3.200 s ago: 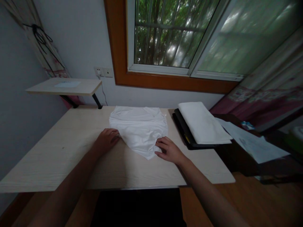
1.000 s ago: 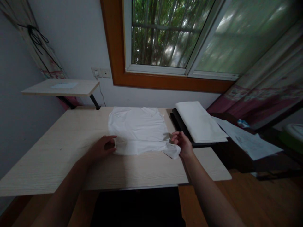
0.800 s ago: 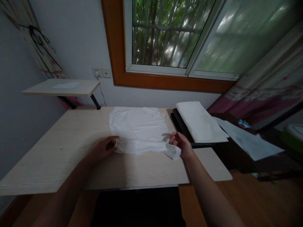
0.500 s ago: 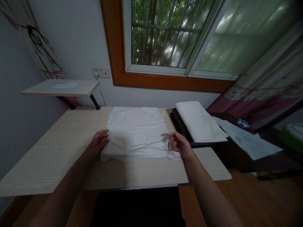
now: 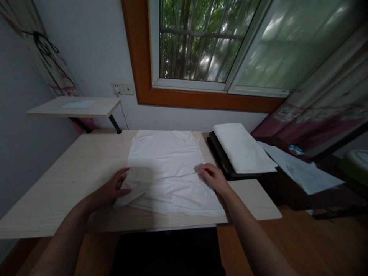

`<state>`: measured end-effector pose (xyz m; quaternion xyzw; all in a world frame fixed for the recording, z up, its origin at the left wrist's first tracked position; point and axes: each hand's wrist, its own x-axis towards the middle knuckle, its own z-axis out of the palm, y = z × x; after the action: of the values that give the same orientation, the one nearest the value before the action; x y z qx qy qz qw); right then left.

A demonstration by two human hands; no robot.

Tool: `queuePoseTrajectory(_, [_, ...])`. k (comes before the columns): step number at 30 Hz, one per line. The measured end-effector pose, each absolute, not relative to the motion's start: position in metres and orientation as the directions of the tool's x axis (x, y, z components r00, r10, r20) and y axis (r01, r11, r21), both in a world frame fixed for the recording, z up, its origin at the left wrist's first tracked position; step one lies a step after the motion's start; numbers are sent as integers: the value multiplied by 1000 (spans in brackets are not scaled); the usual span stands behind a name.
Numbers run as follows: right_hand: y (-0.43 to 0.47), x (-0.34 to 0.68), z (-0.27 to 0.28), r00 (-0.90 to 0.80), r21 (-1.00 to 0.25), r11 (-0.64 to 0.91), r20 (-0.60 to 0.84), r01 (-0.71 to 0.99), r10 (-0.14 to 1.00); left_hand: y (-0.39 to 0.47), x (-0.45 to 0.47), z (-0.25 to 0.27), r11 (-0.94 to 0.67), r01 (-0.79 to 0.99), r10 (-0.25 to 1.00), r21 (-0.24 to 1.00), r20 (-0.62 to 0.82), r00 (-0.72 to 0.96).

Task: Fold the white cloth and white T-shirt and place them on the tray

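Observation:
A white shirt [image 5: 169,172] lies spread on the desk, its lower part wrinkled and its lower edge close to the desk's front. Two folded-in flaps show near its far corners. At the shirt's left edge is my left hand [image 5: 116,188], thumb and forefinger spread apart, touching the cloth. My right hand [image 5: 214,178] is at the right edge, its fingers curled together on the fabric there. A shadow falls across the shirt's left half.
The pale wooden desk [image 5: 66,180] carries a small raised shelf [image 5: 57,109] at its back left. Right of the shirt, a folded white cloth [image 5: 244,147] rests on a black object [image 5: 215,149]. Farther right lie paper sheets [image 5: 304,168]. A window [image 5: 207,46] is behind.
The shirt's lower part has been drawn toward me and lies longer on the desk. My left hand has come nearer and its fingers have spread; my right hand has shifted slightly left.

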<state>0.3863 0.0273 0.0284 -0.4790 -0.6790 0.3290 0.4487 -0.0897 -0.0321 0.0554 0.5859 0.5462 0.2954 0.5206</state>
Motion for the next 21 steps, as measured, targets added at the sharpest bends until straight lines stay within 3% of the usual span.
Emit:
queuePoseTrajectory(3, [18,388,33,-367,-715,481,326,507,871,-40,-95,58,116,413,945,903,-229,235])
queuePoseTrajectory(6, [11,395,34,-470,-645,525,278,555,838,-43,-108,58,58,490,922,870,-236,309])
queuePoseTrajectory(10, [6,413,36,-499,-636,485,176,600,848,-46,-120,63,67,508,810,859,-344,475])
queuePoseTrajectory(16, [2,433,44,-515,-594,457,82,663,853,-50,-119,74,220,667,719,712,-580,383])
queuePoseTrajectory(21, [-7,435,43,-518,-473,470,33,746,855,-38,-125,68,40,732,791,680,-469,392])
